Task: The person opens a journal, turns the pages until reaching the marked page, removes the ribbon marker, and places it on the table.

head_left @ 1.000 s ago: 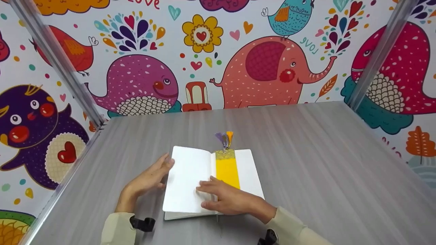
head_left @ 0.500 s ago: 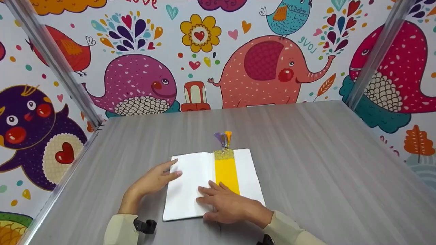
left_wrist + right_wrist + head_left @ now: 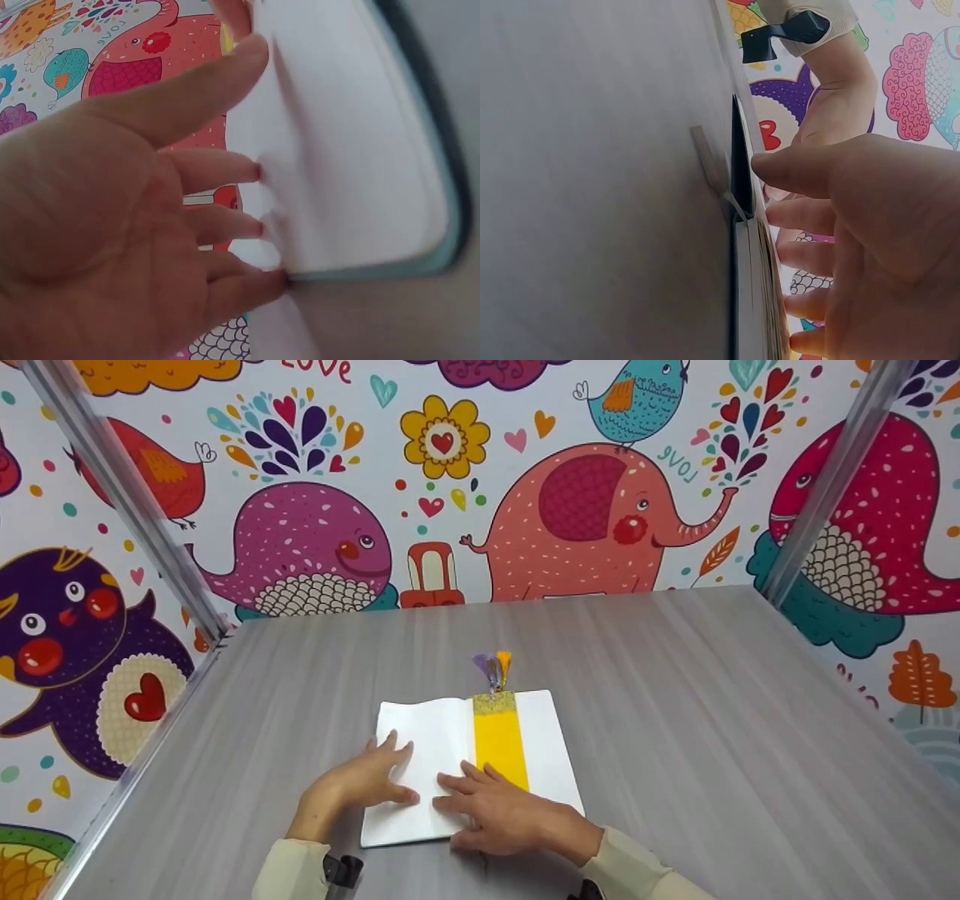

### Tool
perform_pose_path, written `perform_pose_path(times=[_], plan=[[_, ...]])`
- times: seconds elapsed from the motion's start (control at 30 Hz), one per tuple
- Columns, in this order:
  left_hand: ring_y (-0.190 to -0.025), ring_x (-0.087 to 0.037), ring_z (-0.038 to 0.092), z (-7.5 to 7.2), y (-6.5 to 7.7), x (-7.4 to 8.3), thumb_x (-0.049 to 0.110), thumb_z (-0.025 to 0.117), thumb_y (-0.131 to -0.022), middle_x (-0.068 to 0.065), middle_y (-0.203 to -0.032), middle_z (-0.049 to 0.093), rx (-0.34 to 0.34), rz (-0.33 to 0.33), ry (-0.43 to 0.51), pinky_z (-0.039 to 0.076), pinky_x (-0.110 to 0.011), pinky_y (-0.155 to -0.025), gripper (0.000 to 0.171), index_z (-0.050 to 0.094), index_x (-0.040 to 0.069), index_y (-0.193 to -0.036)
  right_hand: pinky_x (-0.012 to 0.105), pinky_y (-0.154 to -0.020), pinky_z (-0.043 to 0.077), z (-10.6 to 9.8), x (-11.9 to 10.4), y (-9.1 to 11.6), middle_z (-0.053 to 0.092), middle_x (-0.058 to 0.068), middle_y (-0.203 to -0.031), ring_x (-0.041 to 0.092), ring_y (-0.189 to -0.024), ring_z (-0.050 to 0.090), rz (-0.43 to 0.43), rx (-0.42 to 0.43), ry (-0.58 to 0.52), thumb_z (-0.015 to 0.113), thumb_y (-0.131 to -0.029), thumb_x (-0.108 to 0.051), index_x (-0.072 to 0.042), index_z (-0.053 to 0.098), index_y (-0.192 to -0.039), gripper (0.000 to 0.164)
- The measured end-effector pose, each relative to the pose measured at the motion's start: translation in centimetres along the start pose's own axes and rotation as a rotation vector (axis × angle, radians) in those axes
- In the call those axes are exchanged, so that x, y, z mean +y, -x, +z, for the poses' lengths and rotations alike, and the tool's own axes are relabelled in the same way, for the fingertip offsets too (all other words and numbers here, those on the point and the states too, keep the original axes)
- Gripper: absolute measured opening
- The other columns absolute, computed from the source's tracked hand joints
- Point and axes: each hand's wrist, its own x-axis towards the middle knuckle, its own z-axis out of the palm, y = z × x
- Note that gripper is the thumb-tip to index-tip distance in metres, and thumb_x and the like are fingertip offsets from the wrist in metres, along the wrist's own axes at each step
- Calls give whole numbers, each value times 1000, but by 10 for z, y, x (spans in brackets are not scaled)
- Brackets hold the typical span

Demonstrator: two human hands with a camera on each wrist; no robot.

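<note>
Left grip (image 3: 367,778) and right grip (image 3: 506,814) rested unclenched on the notebook (image 3: 437,742), the latter hiding the lower end of the yellow bookmark (image 3: 499,737)

A person's left hand (image 3: 364,781) reaches forward, palm down, fingers straight and spread, its thumb (image 3: 403,794) pointing across toward the right hand (image 3: 502,814). The right hand is also palm down, its fingers parted and angled toward the left, the thumb tucked nearer the body. From where I stand, the two hands look close but apart. Both wrists (image 3: 574,834) show bare past pale sleeves (image 3: 291,870), a black mount (image 3: 343,871) fixed near each cuff.
</note>
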Motion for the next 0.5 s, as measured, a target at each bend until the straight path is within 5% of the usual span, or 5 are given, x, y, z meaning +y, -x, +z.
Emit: perform_pose_path(times=[0.23,0.5], plan=[[-138,-46,4,6,0,8,38,71,-76,-27,-151,8,2,-29,-32,12,-60,-109,87,29,2,-143,52,-110,23,-2,0,-2,38,-2,-146,29,-139,26,0,51,-13,59,-88,-36,-25,51,-131,45],[-139,-44,8,8,-2,13,39,72,-74,-28,-150,7,-4,-25,-59,15,-55,-111,91,26,-1,-142,41,-98,42,-5,4,-7,58,3,-124,22,-116,52,187,370,-81,65,-83,-25,-16,65,-112,30]])
